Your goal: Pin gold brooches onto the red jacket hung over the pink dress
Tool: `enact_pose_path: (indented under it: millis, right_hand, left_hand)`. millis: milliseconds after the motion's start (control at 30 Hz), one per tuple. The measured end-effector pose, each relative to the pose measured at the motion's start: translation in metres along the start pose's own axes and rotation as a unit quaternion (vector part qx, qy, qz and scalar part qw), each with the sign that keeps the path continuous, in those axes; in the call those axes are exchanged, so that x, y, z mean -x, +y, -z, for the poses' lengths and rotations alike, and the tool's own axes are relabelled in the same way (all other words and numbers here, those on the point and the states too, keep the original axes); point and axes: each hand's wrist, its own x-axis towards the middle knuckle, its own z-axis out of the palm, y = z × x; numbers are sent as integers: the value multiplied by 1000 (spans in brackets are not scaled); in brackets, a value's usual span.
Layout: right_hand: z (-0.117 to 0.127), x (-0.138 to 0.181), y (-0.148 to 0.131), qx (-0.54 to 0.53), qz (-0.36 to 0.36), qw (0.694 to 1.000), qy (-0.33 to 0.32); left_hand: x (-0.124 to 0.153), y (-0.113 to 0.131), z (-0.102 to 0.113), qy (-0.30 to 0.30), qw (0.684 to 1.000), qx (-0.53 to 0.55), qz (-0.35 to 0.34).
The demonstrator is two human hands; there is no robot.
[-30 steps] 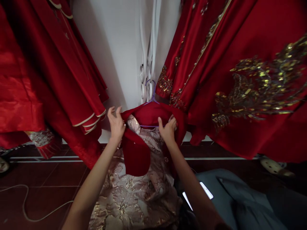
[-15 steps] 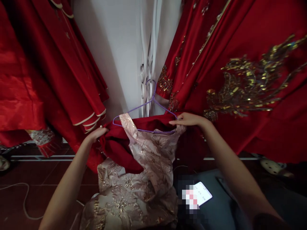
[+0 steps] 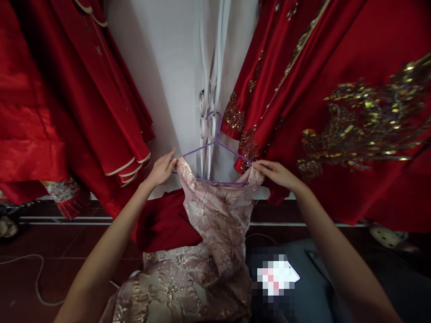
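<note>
A pale pink and gold brocade dress (image 3: 222, 211) hangs from a thin purple hanger (image 3: 217, 140) by its two shoulder straps. My left hand (image 3: 162, 169) pinches the dress's left strap at the hanger's end, one finger pointing up. At the other end, my right hand (image 3: 278, 174) grips the right strap, thumb and fingers together. The hanger's hook is up against white curled metalwork on the wall side. Beside the dress bodice, under my left forearm, lies a piece of red cloth (image 3: 166, 222). The dress skirt spreads toward me at the bottom.
Red garments (image 3: 111, 89) hang at left, and a red gown with gold sequins (image 3: 370, 121) hangs at right. White curled metalwork (image 3: 207, 89) stands against the wall. A lit phone (image 3: 292, 272), partly pixelated, rests at lower right. A white cable (image 3: 38, 278) trails across the floor.
My left hand has let go of the red cloth and moved right onto the dress's left strap. The red cloth has dropped lower, behind the dress. My right hand stays at the right strap.
</note>
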Motion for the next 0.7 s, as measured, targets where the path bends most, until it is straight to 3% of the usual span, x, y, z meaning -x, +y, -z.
enact_pose_path:
  millis: [67,167,300,400,467,567,633,700]
  right_hand:
    - [1,2,3,-8,7,1000,16]
    - [5,3,10,-17,11,998,63]
    - [7,13,33,0,-15,980,200]
    - [-1,36,55,95,-82,959,256]
    - [-13,57,62,144,-103,961,214]
    - [-33,81,53,139,-61,984,91]
    - [-42,87,36,134,-24,989,52]
    - [-46,86,15,139,3,988,61]
  left_hand:
    - [-18,5,-6,-37,999,-10,-34]
    - [-20,3,-5,-60,997,-7,-43]
    - [9,-17,-3,10,998,-51,23]
    - [38,-33,-9,-22,994,-86,68]
    - [52,-34,-13,-111,988,-81,65]
    - [59,-12,-17,-220,974,-56,9]
    - [54,16,-20,-198,978,-48,-52]
    - [42,47,-26,-126,984,-34,-124]
